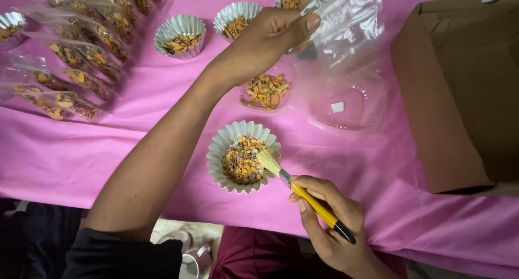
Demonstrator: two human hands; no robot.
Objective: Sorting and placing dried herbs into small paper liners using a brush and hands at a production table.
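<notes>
My right hand (330, 225) grips a small brush (303, 195) with a yellow and black handle; its bristles touch the dried orange-brown mix in a white fluted paper cup (221, 144) near the table's front edge. My left hand (265, 41) reaches across and pinches a clear plastic bag (346, 25) held above the table. Below that hand lies a clear plastic lid or dish (265, 91) with a small heap of the same mix.
A pink cloth (81, 155) covers the table. Filled clear packets (70, 57) lie in rows at the left. Silver foil cups (180, 36) with mix stand at the back. A clear dish (346, 109) holds a small white square. An open cardboard box (459, 90) stands at the right.
</notes>
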